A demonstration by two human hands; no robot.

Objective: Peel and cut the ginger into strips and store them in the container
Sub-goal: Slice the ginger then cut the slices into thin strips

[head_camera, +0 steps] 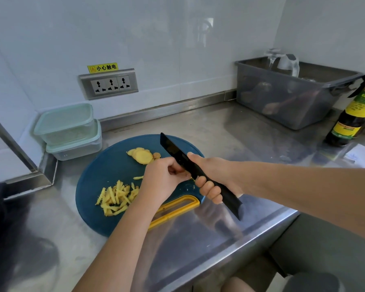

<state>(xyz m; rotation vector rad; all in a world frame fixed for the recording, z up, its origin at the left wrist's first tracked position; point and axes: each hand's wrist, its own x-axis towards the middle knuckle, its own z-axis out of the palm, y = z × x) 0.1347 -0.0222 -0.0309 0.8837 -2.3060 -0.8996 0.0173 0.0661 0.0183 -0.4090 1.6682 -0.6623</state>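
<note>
A round blue cutting board (105, 169) with a yellow handle lies on the steel counter. A pile of yellow ginger strips (116, 197) sits at its front left. Several ginger slices (142, 155) lie fanned at its far side. My right hand (209, 178) grips the handle of a black knife (177, 153), blade raised and pointing away to the left. My left hand (162, 180) is curled beside the blade, fingertips at the knife's flat; whether it pinches ginger is hidden. Two stacked clear containers (70, 131) with pale green lids stand at the back left.
A grey plastic bin (291, 98) with glassware stands at the back right. A dark sauce bottle (352, 119) with a yellow label stands beside it. A wall socket strip (110, 83) sits above the counter. The counter's front edge (240, 249) runs diagonally on the right.
</note>
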